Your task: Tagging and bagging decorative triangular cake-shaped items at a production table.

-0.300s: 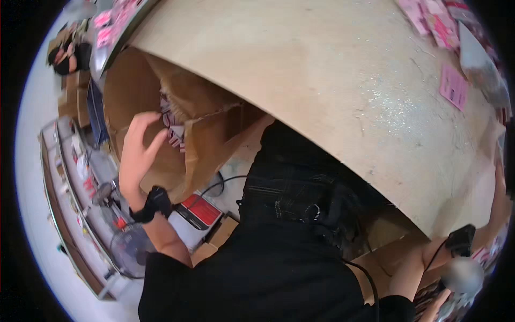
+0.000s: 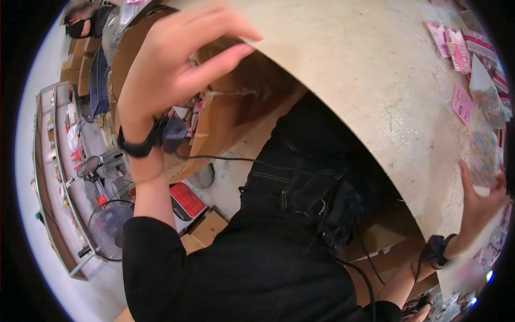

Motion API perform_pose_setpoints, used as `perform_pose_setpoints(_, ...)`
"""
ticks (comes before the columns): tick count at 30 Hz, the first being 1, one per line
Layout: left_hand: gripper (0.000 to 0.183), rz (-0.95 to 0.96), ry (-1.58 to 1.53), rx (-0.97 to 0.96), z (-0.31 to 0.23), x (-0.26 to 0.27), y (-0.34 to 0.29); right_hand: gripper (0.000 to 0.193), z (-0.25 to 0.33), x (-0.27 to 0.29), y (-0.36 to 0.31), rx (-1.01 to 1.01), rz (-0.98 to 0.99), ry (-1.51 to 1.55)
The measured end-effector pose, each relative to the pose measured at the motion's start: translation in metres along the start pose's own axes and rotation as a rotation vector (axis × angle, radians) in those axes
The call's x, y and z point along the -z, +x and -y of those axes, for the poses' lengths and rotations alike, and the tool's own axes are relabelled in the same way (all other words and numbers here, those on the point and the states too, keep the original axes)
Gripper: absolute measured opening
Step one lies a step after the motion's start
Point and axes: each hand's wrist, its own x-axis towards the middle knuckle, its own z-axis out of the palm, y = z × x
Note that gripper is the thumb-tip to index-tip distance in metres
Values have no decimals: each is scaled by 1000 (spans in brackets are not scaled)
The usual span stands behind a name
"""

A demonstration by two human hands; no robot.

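My left hand (image 2: 182, 67) is raised over an open cardboard box (image 2: 220, 121), with its fingertips by the table edge. Thumb and fingers are apart, curved like a loose C, and I see nothing between them. My right hand (image 2: 479, 209) is over the right side of the pale tabletop (image 2: 343, 70), thumb and fingers spread. Just beyond it lies a clear bag of small multicoloured pieces (image 2: 484, 153); whether the fingers touch it I cannot tell. Near that bag are a pink card (image 2: 462, 104) and another clear bag of coloured bits (image 2: 485, 88). Both wrists wear black straps.
Pink packaged cards (image 2: 456, 51) lie at the table's far right. Small packets fill part of the box under the table's left edge. On the floor stand a red-and-white box (image 2: 188, 201) and a fan (image 2: 110, 228). A shelf (image 2: 53, 177) runs along the left. A person (image 2: 86, 24) is at the far left.
My left hand has risen from the box toward the table edge. My right hand has come further into view beside the clear bag. The view has shifted slightly.
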Motion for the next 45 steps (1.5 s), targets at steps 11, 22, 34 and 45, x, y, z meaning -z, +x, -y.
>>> perform_pose_setpoints(11,15,28,-159,-157,7,-63,24,77,64,-16,-20,-359,42,260)
perform_pose_setpoints(22,15,-75,-162,-131,-1,-80,31,62,83,28,-33,-381,240,508)
perform_pose_setpoints(34,15,-242,-215,-82,1,-109,50,35,119,3,-94,-91,60,265)
perform_pose_setpoints(45,22,-163,-159,-443,-36,-78,134,19,38,26,-28,-550,-194,529)
